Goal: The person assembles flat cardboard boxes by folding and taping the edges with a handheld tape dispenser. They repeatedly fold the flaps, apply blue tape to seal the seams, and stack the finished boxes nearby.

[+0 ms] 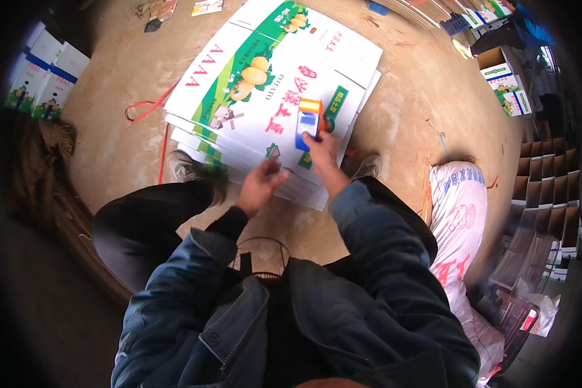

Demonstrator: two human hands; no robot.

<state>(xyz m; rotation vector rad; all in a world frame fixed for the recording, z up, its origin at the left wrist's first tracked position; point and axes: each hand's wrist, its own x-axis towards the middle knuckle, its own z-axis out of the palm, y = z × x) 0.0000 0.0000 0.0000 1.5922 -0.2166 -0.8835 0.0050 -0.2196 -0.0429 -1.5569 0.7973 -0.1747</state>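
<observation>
The tape dispenser (309, 132) was held by the right hand (325, 155) over a stack of flattened boxes (352, 55).

From my remote post I saw the right hand clamped on the dispenser's blue-and-white body, thumb across its face, a grip that, I judged, steadied the shiny orange roll (310, 105) at its far end. Whether it touched the cardboard I could not tell. The left hand (263, 184) was apart from it, fingers loosely curled near the stack's close edge, nothing visible in its grasp. The stack lay just beyond two shoes (186, 169), probably for easy reach; its smooth white-and-green layers were unevenly fanned. A thin, ribbon-like red strap (150, 105) curled on the dusty tan floor (119, 152); a bulging, wrinkled white sack (459, 200) lay to the right.
</observation>
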